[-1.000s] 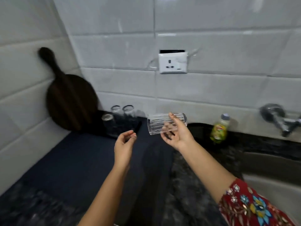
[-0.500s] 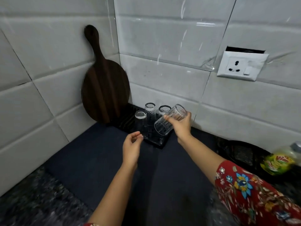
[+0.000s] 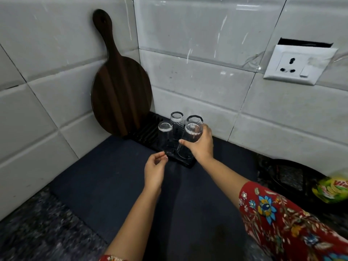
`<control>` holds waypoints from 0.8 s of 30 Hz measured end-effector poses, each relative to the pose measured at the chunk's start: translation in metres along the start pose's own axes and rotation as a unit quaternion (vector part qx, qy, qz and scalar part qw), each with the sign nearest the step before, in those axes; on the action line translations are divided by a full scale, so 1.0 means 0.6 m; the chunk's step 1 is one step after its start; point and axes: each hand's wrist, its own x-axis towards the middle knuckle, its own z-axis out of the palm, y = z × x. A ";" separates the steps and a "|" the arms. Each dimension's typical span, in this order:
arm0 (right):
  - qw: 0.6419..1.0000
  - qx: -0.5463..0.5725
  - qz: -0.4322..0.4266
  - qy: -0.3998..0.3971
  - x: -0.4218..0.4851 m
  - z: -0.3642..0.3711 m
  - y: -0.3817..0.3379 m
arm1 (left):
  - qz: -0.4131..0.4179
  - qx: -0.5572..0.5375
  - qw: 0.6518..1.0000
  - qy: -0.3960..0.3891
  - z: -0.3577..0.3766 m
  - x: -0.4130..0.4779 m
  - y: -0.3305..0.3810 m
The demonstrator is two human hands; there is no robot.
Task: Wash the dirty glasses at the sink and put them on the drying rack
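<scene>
1. The right hand [image 3: 202,146] has its fingers [image 3: 183,142] and thumb wrapped round a ribbed clear glass [image 3: 189,141], which it holds upside down, base up and slightly tilted.

2. That glass's mouth sits at or just above the near right corner of the black drying rack [image 3: 148,131]; whether the rim already rests on the rack I cannot tell.

3. The left hand [image 3: 154,171] hovers just in front of the rack with its fingers loosely curled, holding nothing and touching nothing.

4. Three other glasses stand inverted on the rack: a front left glass [image 3: 165,129], a back glass [image 3: 176,119] and a back right glass [image 3: 194,120], the last just behind the one in hand.

5. The rack lies in the corner of a dark mat [image 3: 113,185] spread over the speckled surface [image 3: 37,232], with a round wooden board [image 3: 120,91] leaning on the tiled wall behind it. A wall socket [image 3: 299,65] is to the right, and a green-labelled bottle [image 3: 331,189] shows at the right edge.

6. Judged step: racking a washed glass, the fourth in the group.

7. The next move calls for settling the rim flat and upright on the rack without knocking the neighbours, then easing the fingers off.
</scene>
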 end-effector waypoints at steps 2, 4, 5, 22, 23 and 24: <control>1.000 -0.021 -0.010 -0.003 -0.003 0.003 -0.004 | -0.001 -0.001 1.000 0.004 -0.002 0.000 -0.002; 0.999 -0.037 -0.013 -0.009 -0.005 0.006 -0.004 | -0.002 -0.004 1.000 0.006 -0.002 0.000 -0.003; 0.999 -0.045 -0.013 -0.013 -0.007 0.009 -0.005 | -0.003 -0.004 1.000 0.007 -0.003 0.001 -0.004; 0.997 -0.068 0.034 -0.030 -0.019 0.004 -0.024 | 0.017 -0.008 1.000 0.020 0.002 -0.024 0.014; 0.998 -0.037 0.042 -0.028 -0.021 -0.008 -0.026 | 0.031 -0.011 0.999 0.021 0.003 -0.030 0.020; 0.998 -0.003 0.063 -0.020 -0.025 -0.023 -0.028 | 0.042 -0.010 0.999 0.029 0.007 -0.037 0.029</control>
